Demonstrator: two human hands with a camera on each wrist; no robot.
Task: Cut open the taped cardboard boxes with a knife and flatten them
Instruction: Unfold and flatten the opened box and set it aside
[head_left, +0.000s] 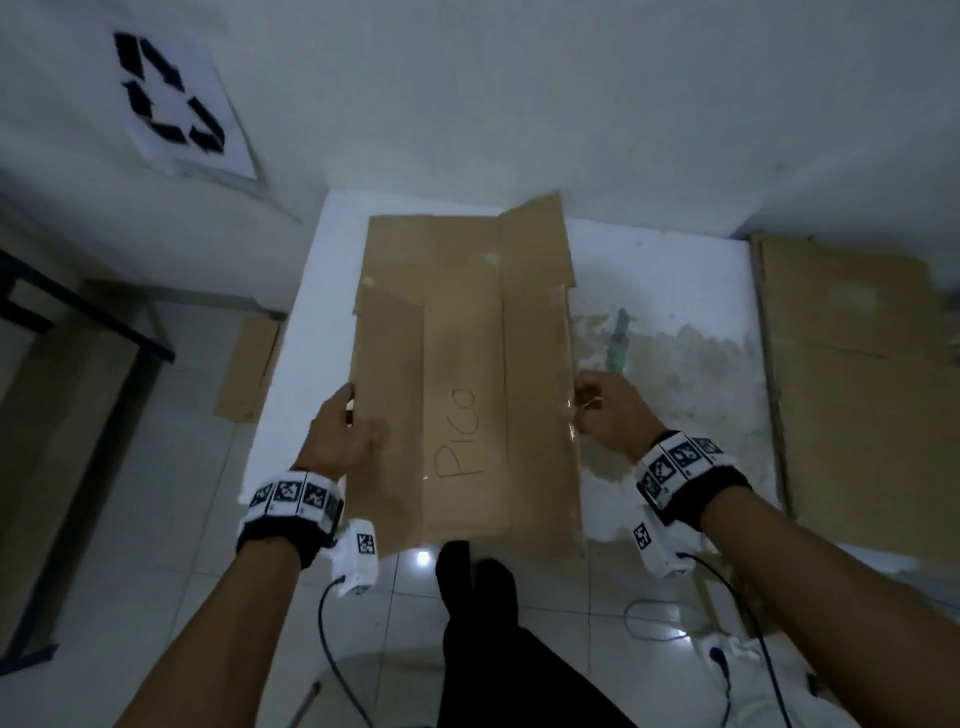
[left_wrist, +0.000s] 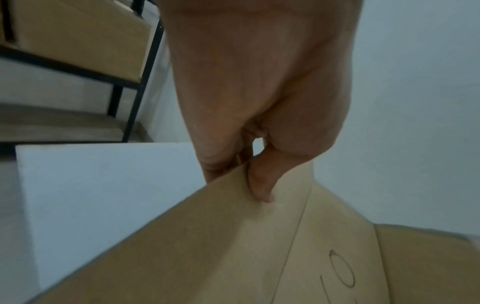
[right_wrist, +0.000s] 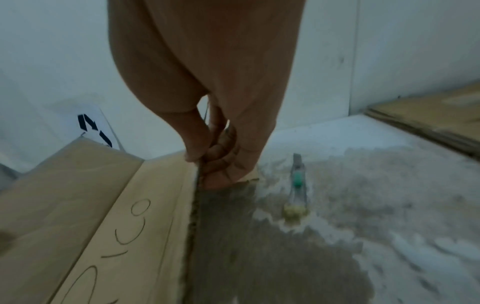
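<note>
A flattened brown cardboard box (head_left: 462, 364) with "PICO" handwritten on it is held above the white table (head_left: 675, 291), its far flap bent up. My left hand (head_left: 345, 431) grips its left edge, thumb on top (left_wrist: 259, 185), fingers underneath. On the opposite edge my right hand (head_left: 597, 410) pinches the cardboard (right_wrist: 130, 205) between thumb and curled fingers (right_wrist: 221, 160). A utility knife (head_left: 621, 343) with a green slider lies on the table just beyond my right hand, also in the right wrist view (right_wrist: 297, 185). Neither hand touches it.
More flattened cardboard (head_left: 852, 374) lies on the table at the right. A cardboard piece (head_left: 249, 364) leans at the table's left side. A black-framed shelf (head_left: 78, 332) with boxes stands at left. A recycling-symbol sheet (head_left: 171, 98) hangs on the wall. Cables trail on the tiled floor (head_left: 649, 623).
</note>
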